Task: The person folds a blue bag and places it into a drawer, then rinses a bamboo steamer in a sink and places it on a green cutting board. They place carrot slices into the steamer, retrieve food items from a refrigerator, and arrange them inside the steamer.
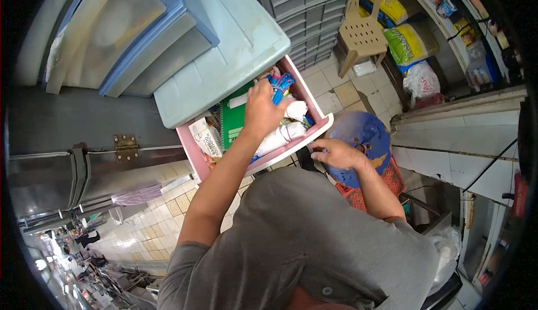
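A pink drawer [319, 124] is pulled out, with mixed items inside. My left hand [262, 111] reaches into it, fingers closed round a blue bundle [283, 87] near the far end. Under that hand lies a green spiral notebook [231, 120], partly hidden. Beside it are a white packet with printed letters [204, 137] and a white rolled bundle with a band [282, 138]. Just outside the drawer's front edge, my right hand [336, 154] hangs loosely curled, thumb and forefinger apart, with nothing visible between them.
Above the drawer is a pale blue-green lid [230, 46]. Blue-framed drawers [151, 46] stand at upper left, grey crates [302, 15] at the top. A beige chair [363, 35] stands beyond. A blue round top [356, 128] and red crate [395, 178] are beside my right hand.
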Action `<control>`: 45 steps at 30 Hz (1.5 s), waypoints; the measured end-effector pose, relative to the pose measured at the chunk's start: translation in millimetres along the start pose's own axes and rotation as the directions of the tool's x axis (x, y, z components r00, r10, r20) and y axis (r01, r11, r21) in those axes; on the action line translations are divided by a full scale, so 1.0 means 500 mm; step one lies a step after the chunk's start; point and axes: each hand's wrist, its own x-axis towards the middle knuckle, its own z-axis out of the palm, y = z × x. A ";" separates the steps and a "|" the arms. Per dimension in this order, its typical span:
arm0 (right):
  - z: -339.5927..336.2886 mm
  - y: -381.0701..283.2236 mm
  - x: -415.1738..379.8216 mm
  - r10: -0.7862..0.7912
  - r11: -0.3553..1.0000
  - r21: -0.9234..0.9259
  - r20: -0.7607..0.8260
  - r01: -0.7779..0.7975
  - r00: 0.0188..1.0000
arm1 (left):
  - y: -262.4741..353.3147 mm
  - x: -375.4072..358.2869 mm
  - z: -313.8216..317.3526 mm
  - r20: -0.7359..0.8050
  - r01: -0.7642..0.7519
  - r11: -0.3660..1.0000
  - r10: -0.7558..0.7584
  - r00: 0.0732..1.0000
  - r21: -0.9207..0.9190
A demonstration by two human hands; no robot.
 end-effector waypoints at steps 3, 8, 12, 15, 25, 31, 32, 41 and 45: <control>0.006 -0.016 -0.008 -0.048 0.997 0.061 0.010 0.048 0.999 | -0.029 -0.028 0.005 0.045 -0.194 0.979 0.197 0.979 -0.070; 0.008 -0.025 0.030 -0.088 0.996 0.019 0.068 0.087 0.994 | -0.035 -0.026 0.031 0.007 -0.087 0.996 0.087 0.996 -0.036; -0.027 -0.059 0.052 -0.001 0.997 -0.073 0.257 0.020 0.966 | -0.042 0.030 0.057 0.124 -0.149 0.988 0.144 0.982 0.036; 0.004 -0.038 0.053 -0.184 0.982 0.068 0.119 0.177 0.976 | -0.011 0.013 0.024 0.295 -0.099 0.995 0.103 0.950 -0.029; 0.026 -0.054 0.153 0.041 0.995 0.098 -0.342 -0.008 0.939 | -0.050 -0.260 -0.221 0.276 0.111 0.946 -0.199 0.940 0.305; 0.006 -0.050 0.172 -0.006 1.000 0.015 -0.284 0.010 0.959 | -0.073 -0.298 -0.244 -0.251 0.255 0.818 -0.141 0.958 0.515; 0.002 -0.052 0.177 -0.023 0.999 -0.035 -0.309 0.012 0.951 | -0.098 -0.310 -0.243 -0.280 0.289 0.808 -0.161 0.946 0.514; -0.076 -0.007 0.167 -0.076 0.994 0.005 -0.708 0.113 0.702 | -0.194 -0.385 -0.215 -0.099 0.179 0.913 -0.152 0.983 0.367; -0.104 0.013 0.157 -0.027 0.999 0.023 -0.483 0.044 0.875 | -0.206 -0.384 -0.222 -0.046 0.158 0.926 -0.151 0.987 0.342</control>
